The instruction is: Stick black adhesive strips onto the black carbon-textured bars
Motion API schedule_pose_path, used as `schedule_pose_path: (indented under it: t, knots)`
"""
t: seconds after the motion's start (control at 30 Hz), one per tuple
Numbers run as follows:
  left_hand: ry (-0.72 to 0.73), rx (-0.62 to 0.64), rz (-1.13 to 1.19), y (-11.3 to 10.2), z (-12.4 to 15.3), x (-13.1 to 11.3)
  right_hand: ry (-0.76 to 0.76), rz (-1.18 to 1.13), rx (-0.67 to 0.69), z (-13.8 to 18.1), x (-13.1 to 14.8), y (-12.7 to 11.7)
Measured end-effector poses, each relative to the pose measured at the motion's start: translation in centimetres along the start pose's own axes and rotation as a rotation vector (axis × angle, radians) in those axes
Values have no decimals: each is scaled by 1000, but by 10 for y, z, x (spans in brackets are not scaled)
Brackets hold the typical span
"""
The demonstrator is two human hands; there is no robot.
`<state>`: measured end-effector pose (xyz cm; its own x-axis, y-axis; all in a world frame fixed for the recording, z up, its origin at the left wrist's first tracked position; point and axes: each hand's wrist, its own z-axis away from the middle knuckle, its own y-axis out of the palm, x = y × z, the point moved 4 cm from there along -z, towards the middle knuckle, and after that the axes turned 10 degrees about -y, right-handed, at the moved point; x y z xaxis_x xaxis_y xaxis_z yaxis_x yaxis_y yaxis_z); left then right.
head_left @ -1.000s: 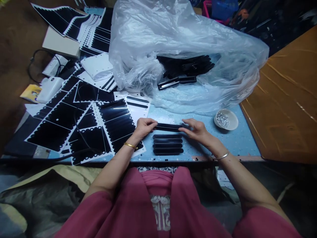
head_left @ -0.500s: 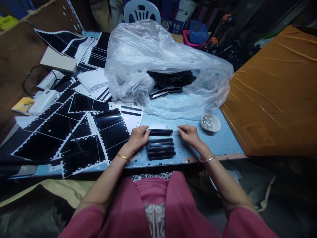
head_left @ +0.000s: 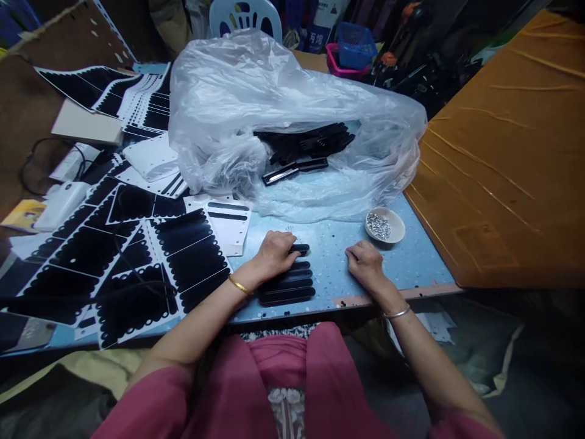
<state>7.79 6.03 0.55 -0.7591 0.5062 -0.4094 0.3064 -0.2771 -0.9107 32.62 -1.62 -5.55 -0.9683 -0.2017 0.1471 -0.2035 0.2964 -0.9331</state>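
Observation:
My left hand (head_left: pixel 274 253) lies over the top black strip (head_left: pixel 299 248) of a short row of black strips (head_left: pixel 287 289) on the blue table (head_left: pixel 333 277), fingers curled on that strip's end. My right hand (head_left: pixel 365 263) rests on the table to the right of the row, fingers loosely bent, with nothing in it. A small white bowl of shiny metal bits (head_left: pixel 384 225) stands just beyond my right hand.
A big clear plastic bag (head_left: pixel 283 103) with more black strips (head_left: pixel 306 143) inside fills the table's back. Black-and-white die-cut sheets (head_left: pixel 137 256) cover the left side. An orange board (head_left: pixel 507 158) borders the right. A white device with cable (head_left: pixel 61 204) lies far left.
My right hand has let go of the top strip and drawn back to the right. My left hand slid over the strip and pushed it toward the row. The view shifted.

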Motion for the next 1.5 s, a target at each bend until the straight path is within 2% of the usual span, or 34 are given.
schedule_pose_path:
  t: [0.1, 0.23, 0.33, 0.47, 0.6, 0.77, 0.9, 1.03, 1.27, 1.5]
  knots:
    - [-11, 68, -79, 10, -9, -3, -15, -109, -89, 2, -5, -5]
    - [9, 81, -86, 18, -12, 1, 50, -255, -193, 16, -15, -28]
    - [19, 100, -60, 22, -13, 6, 101, -201, -129, 30, -20, -35]
    - [13, 126, -41, 19, -10, 7, 73, -97, -33, 37, -20, -26]
    - [-29, 132, -1, 16, -4, 9, 57, -150, -66, 21, -6, -23]
    - [-29, 65, 70, 19, -1, 13, -64, -527, -3, -18, 44, -31]
    - [-25, 78, 70, 20, 0, 12, -149, -659, 33, -46, 68, -29]
    - [-25, 105, 72, 20, -1, 13, -177, -694, 87, -60, 72, -23]
    - [-10, 96, 100, 25, 0, 16, -202, -592, 154, -63, 77, -15]
    - [-19, 103, 111, 23, 0, 15, -150, -621, 250, -64, 77, -8]
